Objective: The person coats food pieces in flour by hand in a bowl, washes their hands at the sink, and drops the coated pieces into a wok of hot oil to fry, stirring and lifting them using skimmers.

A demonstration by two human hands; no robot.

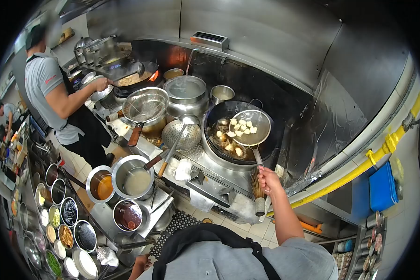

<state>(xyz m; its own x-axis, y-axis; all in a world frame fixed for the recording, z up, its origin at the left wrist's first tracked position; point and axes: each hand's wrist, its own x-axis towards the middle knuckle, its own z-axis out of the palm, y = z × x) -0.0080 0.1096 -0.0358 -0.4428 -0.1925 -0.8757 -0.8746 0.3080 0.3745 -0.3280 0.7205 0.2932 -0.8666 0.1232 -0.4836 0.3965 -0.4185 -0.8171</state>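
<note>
My right hand [268, 180] is closed around the handle of a fine-mesh strainer [262, 135]. The strainer is over the right side of a wok [208, 148] of dark, bubbling oil, with several pale chunks [240, 126] in its mesh. More pieces, some browned [238, 151], float in the oil to its left. Beside my right wrist a bamboo wok brush [258, 189] lies at the stove's front edge. Low at the bottom left, my left hand [142, 262] hangs near the counter edge; its fingers are too small and partly hidden to read.
Left of the wok are a perforated ladle [181, 134], a lidded pot [185, 89] and a mesh basket [146, 105] over a pot. Sauce pots [133, 178] and several ingredient tubs [69, 212] stand further left. A co-worker [60, 93] handles another wok [135, 77].
</note>
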